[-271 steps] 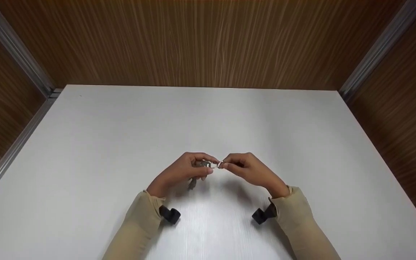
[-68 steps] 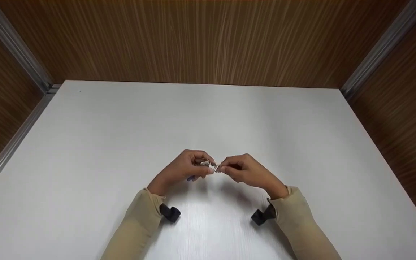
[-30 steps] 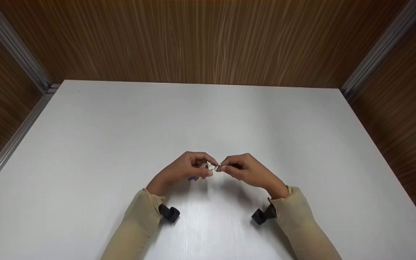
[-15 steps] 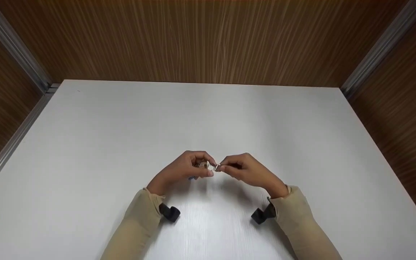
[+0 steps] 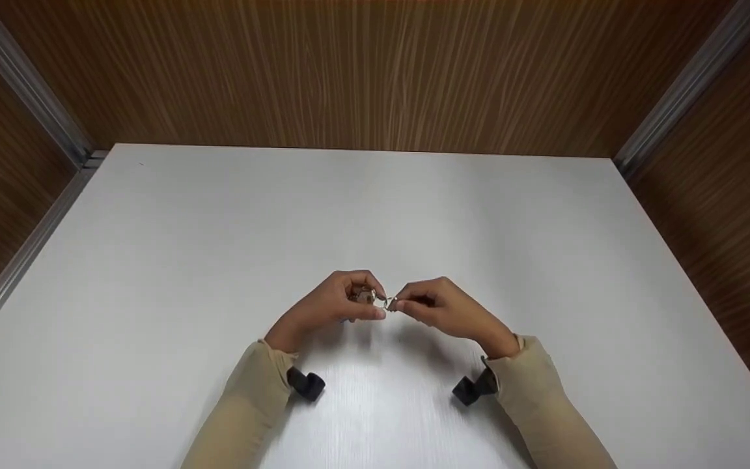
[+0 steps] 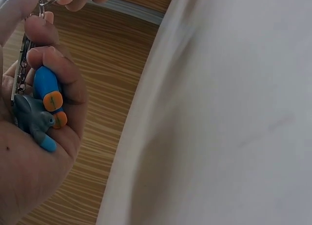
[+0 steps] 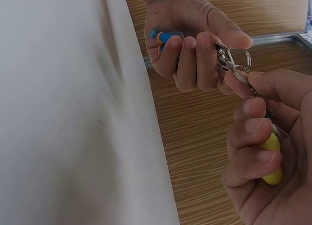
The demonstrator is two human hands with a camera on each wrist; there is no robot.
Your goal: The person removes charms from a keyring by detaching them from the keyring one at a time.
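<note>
Hands close together above white table [image 5: 153, 260]. Left hand [image 7: 190, 40] curled around blue charm [image 6: 47, 91], pinching split rings [image 7: 233, 59]. Right hand [image 7: 265, 152] gripping yellow charm [image 7: 271, 159], fingertips at same rings. Rings touching, maybe partly threaded; joining or separating probably not yet finished.

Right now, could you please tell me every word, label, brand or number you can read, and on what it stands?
No readable text appears in any view.
The blue, grey and orange figure charm in the left hand bears no lettering.
The yellow charm in the right hand bears none that shows.
The silver metal key rings are plain.
</note>
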